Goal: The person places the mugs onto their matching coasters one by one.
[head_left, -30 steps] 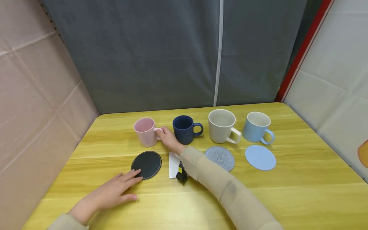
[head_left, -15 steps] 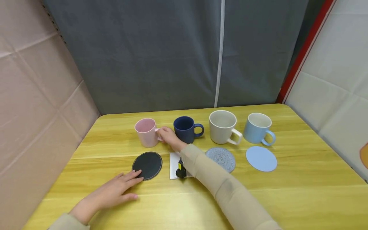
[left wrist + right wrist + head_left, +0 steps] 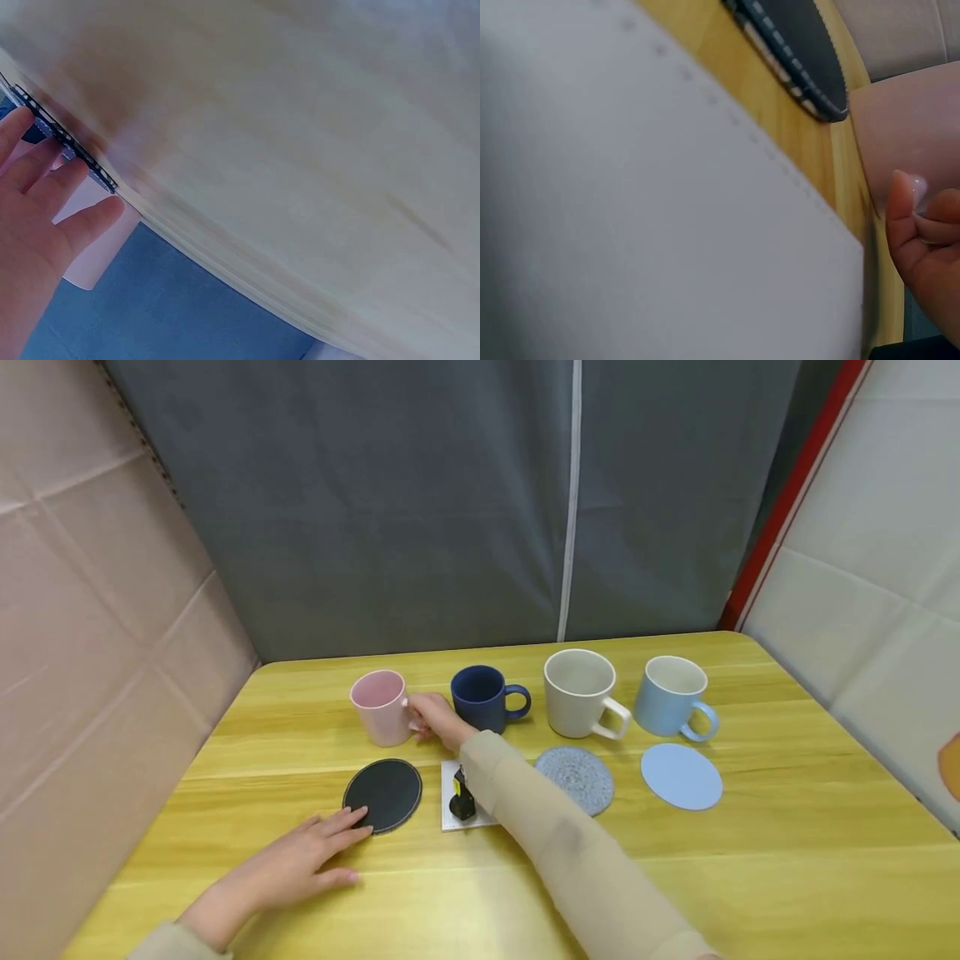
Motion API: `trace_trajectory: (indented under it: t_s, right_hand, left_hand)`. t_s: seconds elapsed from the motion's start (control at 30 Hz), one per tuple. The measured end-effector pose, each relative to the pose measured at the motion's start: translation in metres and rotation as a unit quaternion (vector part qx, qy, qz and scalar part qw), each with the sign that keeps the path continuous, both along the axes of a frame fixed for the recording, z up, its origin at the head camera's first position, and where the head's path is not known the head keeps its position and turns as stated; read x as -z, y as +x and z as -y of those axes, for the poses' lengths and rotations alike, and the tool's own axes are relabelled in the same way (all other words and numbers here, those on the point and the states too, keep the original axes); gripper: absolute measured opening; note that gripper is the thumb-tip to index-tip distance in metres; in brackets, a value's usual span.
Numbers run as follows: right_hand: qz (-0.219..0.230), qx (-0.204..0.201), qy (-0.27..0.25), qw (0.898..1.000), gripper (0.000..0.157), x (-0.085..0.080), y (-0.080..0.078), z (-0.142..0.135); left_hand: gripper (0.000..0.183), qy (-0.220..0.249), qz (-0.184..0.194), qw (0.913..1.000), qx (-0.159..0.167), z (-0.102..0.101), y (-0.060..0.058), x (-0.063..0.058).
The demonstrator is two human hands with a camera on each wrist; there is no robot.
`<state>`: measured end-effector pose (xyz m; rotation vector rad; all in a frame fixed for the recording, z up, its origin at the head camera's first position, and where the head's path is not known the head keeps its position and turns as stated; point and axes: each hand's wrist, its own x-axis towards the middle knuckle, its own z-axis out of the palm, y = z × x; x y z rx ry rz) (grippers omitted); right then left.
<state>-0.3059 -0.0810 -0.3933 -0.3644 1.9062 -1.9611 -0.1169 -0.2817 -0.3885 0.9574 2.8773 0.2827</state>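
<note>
A pink mug (image 3: 384, 718) stands upright on the table, behind a round black coaster (image 3: 392, 789). My right hand (image 3: 441, 718) grips the mug's handle; in the right wrist view its fingers (image 3: 937, 217) are curled at the pink mug (image 3: 907, 124). My left hand (image 3: 300, 864) lies with its fingers extended, fingertips touching the near left edge of the black coaster. In the left wrist view the left hand (image 3: 37, 217) is spread by the coaster's stitched edge (image 3: 67, 142). The right forearm partly covers a white square coaster (image 3: 452, 822).
To the right stand a navy mug (image 3: 480, 706), a cream mug (image 3: 576, 702) and a light-blue mug (image 3: 663, 702). Before the last two lie a grey woven coaster (image 3: 577, 777) and a pale blue coaster (image 3: 681, 777). A grey curtain (image 3: 375, 510) hangs behind the table.
The right wrist and forearm have shifted slightly left, and the fingers sit more closely around the pink mug's handle. The left hand and the mugs look unmoved.
</note>
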Motion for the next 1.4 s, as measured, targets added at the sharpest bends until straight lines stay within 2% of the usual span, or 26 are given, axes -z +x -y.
trace_trajectory:
  t_s: [0.17, 0.5, 0.97, 1.4]
  right_hand:
    - [-0.01, -0.005, -0.003, 1.0, 0.037, 0.006, -0.002, 0.003]
    - [-0.037, 0.061, 0.0, 0.997, 0.032, 0.008, 0.005, 0.008]
    - [-0.032, 0.1, 0.005, 0.994, 0.031, 0.0, 0.008, 0.007]
    - [-0.04, 0.099, -0.005, 0.994, 0.029, -0.006, 0.012, 0.003]
  left_hand:
    - [0.061, 0.001, 0.001, 1.0, 0.0, 0.001, 0.001, 0.001]
    - [0.06, 0.006, 0.0, 1.0, 0.002, -0.001, 0.004, -0.001]
    - [0.06, 0.007, 0.002, 1.0, 0.001, -0.001, 0.004, -0.002]
    - [0.06, 0.007, 0.009, 0.9999, -0.001, 0.0, 0.0, -0.002]
